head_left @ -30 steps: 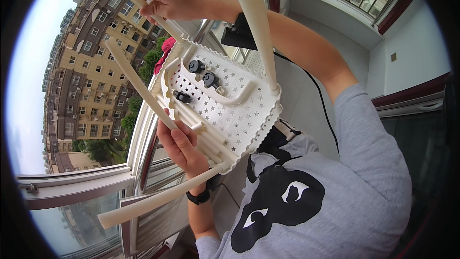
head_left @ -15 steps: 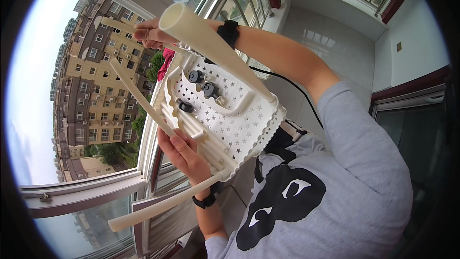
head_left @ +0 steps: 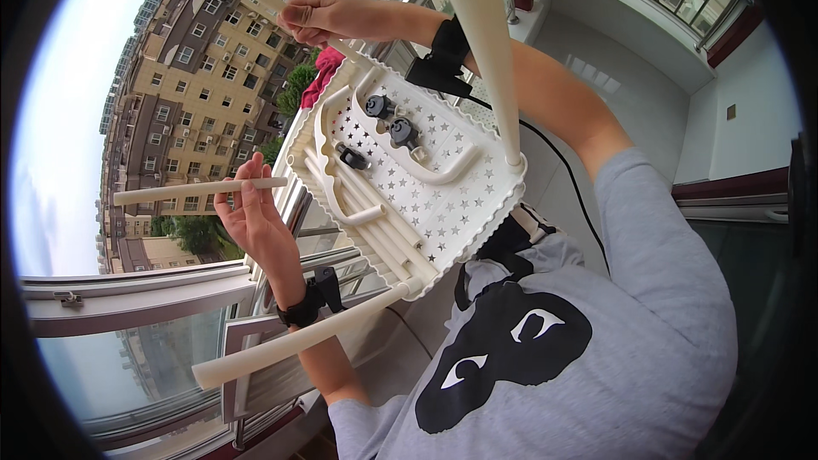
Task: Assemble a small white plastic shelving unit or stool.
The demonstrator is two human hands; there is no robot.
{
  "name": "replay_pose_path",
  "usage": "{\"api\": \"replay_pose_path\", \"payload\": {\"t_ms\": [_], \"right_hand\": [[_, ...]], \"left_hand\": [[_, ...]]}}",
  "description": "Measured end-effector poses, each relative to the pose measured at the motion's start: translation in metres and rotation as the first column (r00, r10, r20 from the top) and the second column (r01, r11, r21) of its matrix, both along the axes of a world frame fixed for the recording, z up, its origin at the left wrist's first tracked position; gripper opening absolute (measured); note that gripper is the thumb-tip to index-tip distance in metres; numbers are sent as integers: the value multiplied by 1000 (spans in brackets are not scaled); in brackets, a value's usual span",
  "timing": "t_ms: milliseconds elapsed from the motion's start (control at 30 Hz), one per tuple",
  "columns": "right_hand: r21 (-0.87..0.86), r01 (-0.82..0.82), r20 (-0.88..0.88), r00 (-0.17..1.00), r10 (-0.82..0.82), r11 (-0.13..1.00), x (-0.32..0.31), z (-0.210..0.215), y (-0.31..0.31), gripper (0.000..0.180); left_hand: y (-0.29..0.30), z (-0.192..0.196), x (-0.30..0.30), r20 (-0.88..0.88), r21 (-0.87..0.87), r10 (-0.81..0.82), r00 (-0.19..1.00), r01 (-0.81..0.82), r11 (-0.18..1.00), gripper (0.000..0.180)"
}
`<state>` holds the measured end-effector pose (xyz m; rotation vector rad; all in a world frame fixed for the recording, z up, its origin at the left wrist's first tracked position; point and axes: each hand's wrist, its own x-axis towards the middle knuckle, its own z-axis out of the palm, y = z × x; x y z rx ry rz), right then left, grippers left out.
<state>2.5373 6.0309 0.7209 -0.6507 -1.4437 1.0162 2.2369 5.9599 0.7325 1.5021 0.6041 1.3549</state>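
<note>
My left hand is closed around a short cream plastic tube, held nearly level to the left of a white tray. The tray has star-shaped holes and a wavy rim, and is turned with its inside toward me. At its far corner my right hand grips another cream tube, which extends past the fingers on both sides. A long tube rises from the right corner, and one more sticks out from the near corner. Whether the gripped tube is fixed to the tray is hidden.
Inside the tray lie several loose tubes, black casters and curved white rails. A red cloth hangs behind it. The window frame runs along the left. A black cable crosses above the tiled floor.
My left hand has moved away from the tray to the left, and its tube has swung from steeply slanted to nearly level. My right hand keeps its grip at the far corner as the view shifts.
</note>
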Motion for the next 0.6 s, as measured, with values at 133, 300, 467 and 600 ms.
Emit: {"api": "replay_pose_path", "payload": {"t_ms": [133,300,467,600], "right_hand": [[94,39,64,997,-45,995,-20,14,-16,37],[34,-61,40,997,59,998,-24,19,-14,43],[41,100,46,994,-102,994,-27,25,-48,45],[45,12,-14,1000,-12,999,-27,31,-61,46]], "left_hand": [[27,-16,6,-108,59,27,994,-21,998,23],[40,-35,8,-177,73,31,984,-18,997,25],[48,-43,4,-220,150,120,968,-88,985,26],[55,-43,1,-228,118,105,968,-80,990,26]]}}
